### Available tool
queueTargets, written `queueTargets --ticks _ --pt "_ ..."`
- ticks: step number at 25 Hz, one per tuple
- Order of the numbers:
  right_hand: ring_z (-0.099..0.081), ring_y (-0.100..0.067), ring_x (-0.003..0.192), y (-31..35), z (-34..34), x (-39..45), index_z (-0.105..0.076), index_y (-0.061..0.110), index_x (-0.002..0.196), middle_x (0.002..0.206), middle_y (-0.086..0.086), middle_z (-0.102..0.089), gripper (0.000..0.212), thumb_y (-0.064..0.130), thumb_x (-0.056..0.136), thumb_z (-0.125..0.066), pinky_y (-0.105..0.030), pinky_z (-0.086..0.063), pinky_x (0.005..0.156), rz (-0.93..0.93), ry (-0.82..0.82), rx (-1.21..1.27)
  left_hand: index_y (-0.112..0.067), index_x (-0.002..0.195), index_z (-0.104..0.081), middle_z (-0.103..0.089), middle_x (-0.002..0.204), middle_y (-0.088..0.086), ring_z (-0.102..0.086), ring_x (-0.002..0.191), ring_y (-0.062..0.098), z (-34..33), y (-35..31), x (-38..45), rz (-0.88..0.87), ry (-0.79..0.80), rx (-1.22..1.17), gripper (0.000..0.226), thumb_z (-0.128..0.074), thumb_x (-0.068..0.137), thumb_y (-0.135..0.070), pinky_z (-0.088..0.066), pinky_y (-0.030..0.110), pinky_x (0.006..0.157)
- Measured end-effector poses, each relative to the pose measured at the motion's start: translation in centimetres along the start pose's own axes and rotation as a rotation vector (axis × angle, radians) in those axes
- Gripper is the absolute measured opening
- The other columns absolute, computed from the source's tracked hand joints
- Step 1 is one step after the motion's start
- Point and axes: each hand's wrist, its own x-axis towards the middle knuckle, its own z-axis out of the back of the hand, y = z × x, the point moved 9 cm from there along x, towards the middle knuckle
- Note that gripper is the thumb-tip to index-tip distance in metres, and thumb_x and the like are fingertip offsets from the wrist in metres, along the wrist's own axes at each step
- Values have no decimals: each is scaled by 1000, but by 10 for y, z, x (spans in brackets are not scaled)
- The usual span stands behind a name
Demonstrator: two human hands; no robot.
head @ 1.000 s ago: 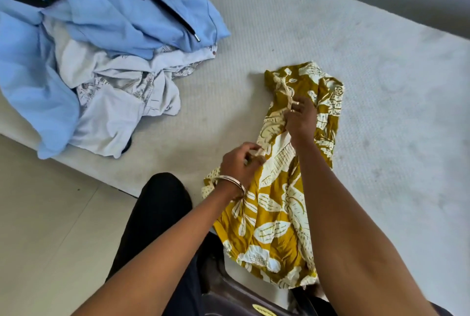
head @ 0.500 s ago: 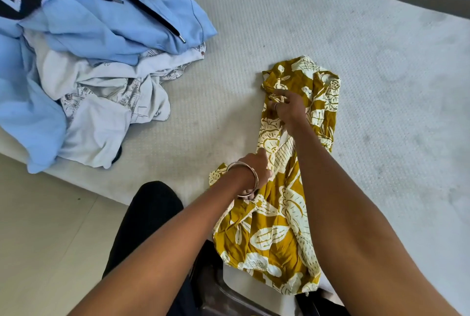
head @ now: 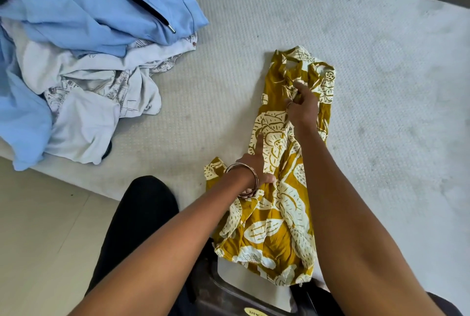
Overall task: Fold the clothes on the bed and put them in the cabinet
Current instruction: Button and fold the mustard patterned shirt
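Lying lengthwise on the bed (head: 330,23), near edge overhanging: one mustard garment (head: 277,216), white leaf print, gathered into a narrow strip. I logged the left hand (head: 256,163), bangle (head: 244,178) at the wrist, pressing on its middle, forefinger stretched out, thumb against the cloth; the other fingers I could not make out. Right hand (head: 302,107) rested at the far end, fingers curled into the bunched fabric there. Far left: a heap holding a blue hoodie (head: 106,10) with dark drawstrings over a white shirt (head: 96,91). Near left: pale floor (head: 43,226).
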Motion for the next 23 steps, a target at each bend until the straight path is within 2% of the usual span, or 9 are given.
queueTargets --ticks 4,9,11,13,15,17,20,22,23 --pt "-63 -20 107 -3 9 -48 -62 19 126 120 -6 -64 42 6 86 -64 -39 -53 90 66 -67 -120 -31 148 25 -55 126 23 -60 106 37 -5 8 -6 5 -43 -70 113 -67 84 -47 -50 42 88" --pt "-64 -12 79 -49 21 -152 -71 15 110 94 2 -71 27 2 89 -60 -27 -49 69 3 13 -49 -27 148 -3 -63 113 15 -63 82 29 -12 20 -40 -57 -31 80 99 -68 80 -55 -51 35 68" --pt "-65 -11 78 -60 23 -181 -72 15 108 92 1 -72 26 1 88 -62 -29 -52 67 7 31 -29 -28 145 -14 -63 109 11 -63 93 31 -14 28 -53 -35 6 247 94 -68 75 -61 -52 43 82" --pt "-66 -13 80 -58 27 -206 -72 13 105 92 -2 -73 20 3 90 -63 -28 -53 70 25 62 54 -25 140 -30 -62 111 9 -61 102 32 -13 16 -76 -95 -34 443 76 -69 79 -50 -48 49 92" --pt "-68 -19 84 -59 36 -215 -73 15 101 91 -3 -74 15 9 93 -61 -35 -56 73 -64 4 204 -18 128 -47 -62 112 8 -59 107 31 -21 -15 -97 -261 -105 646 47 -64 86 -31 -45 47 97" --pt "-70 -24 84 -58 55 -215 -72 16 95 87 -4 -74 16 10 95 -58 -41 -56 77 -132 -120 298 -15 120 -59 -62 114 8 -56 111 31 -38 -44 -120 -427 -179 757 32 -58 89 -24 -43 45 100" --pt "-69 -22 82 -38 76 -215 -72 12 97 88 -7 -73 16 5 92 -59 -28 -55 73 -81 -157 166 -16 113 -63 -66 108 9 -61 102 32 -41 -47 -138 -453 -306 584 24 -50 94 -20 -49 43 91" --pt "-66 -15 79 -25 73 -219 -72 10 102 90 -4 -72 18 3 89 -62 -20 -53 70 -34 -95 23 -17 110 -64 -68 102 10 -64 94 31 -25 -11 -138 -225 -420 266 22 -49 95 -23 -55 41 81" --pt "-66 -15 81 -19 64 -220 -72 10 104 91 -3 -72 19 4 88 -64 -24 -55 75 4 -36 -59 -16 109 -65 -67 103 11 -65 94 31 -18 14 -138 -74 -472 117 22 -51 94 -24 -56 41 80"
